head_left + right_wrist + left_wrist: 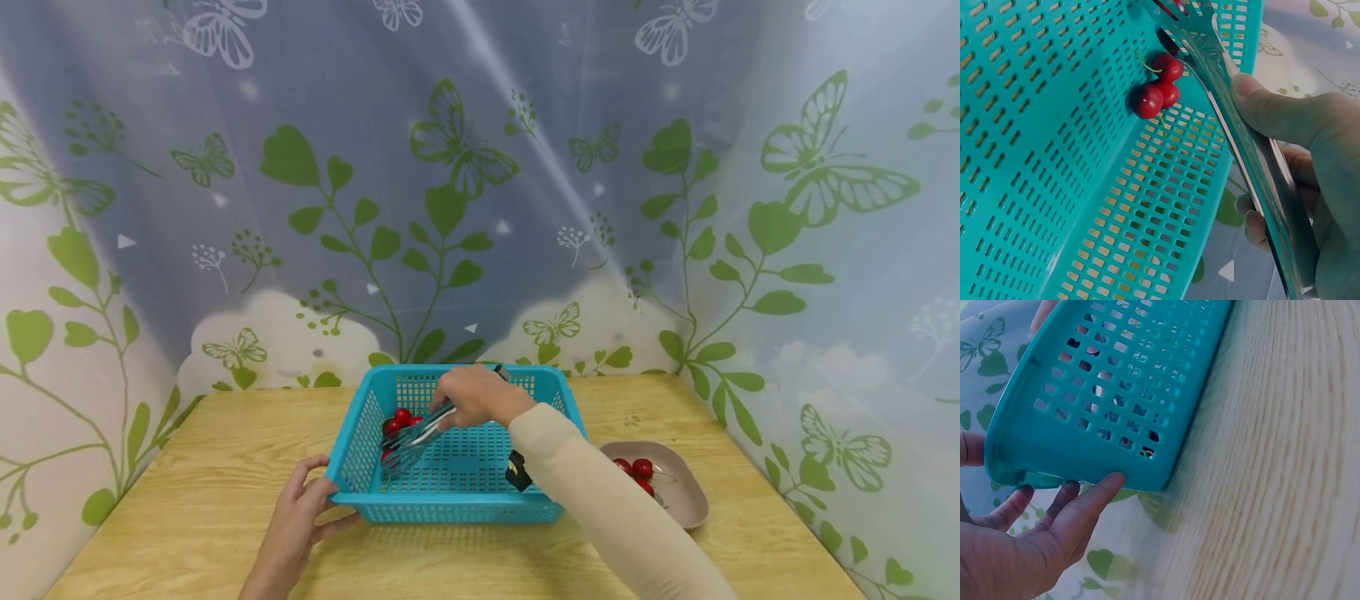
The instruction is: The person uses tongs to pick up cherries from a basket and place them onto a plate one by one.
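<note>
At the front left corner of a blue plastic basket (465,500), my left hand (298,510) grips the rim. In the left wrist view its thumb is at the rim and its fingers (1100,499) lie against the outside. My right hand (474,395) reaches over the basket holding metal tongs (1244,150), thumb on one arm and fingers on the other. The tongs' slotted heads point down into the basket's left end. Three red cherries (1149,101) lie together beside them; more red shows through the slots, partly hidden by the metal.
Right of the basket, partly behind my right sleeve (600,492), a beige dish (688,498) holds several cherries (642,468) with stems. Everything stands on a wooden table (225,467). A patterned curtain (480,208) hangs behind the table and along its sides.
</note>
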A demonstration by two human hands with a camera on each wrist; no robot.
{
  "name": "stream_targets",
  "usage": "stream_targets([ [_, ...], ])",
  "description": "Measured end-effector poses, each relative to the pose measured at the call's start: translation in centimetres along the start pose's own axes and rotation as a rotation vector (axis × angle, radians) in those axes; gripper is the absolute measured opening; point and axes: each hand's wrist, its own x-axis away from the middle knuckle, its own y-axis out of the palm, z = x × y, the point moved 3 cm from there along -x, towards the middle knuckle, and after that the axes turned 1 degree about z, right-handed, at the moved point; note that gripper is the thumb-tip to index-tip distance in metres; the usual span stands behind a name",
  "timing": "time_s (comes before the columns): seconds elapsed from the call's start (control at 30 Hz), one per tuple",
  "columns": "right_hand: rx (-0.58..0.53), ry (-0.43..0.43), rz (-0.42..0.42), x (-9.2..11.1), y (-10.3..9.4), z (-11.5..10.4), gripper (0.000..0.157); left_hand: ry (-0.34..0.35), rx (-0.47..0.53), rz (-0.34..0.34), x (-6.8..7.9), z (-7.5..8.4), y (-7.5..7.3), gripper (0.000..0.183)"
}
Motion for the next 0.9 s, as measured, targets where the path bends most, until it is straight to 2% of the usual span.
stream_targets([
  [0.3,-0.014,-0.055,0.042,0.6,-0.9,0.3,0.026,0.017,0.002,0.003,0.2,0.3,0.0,0.046],
  [0.57,-0.039,-0.027,0.110,2.4,-1.5,1.1,0.028,0.032,0.001,-0.005,0.1,0.2,0.0,0.046],
  [0.9,-0.028,0.020,0.177,5.4,-2.9,2.5,0.031,0.005,0.002,0.003,0.1,0.1,0.1,0.046],
])
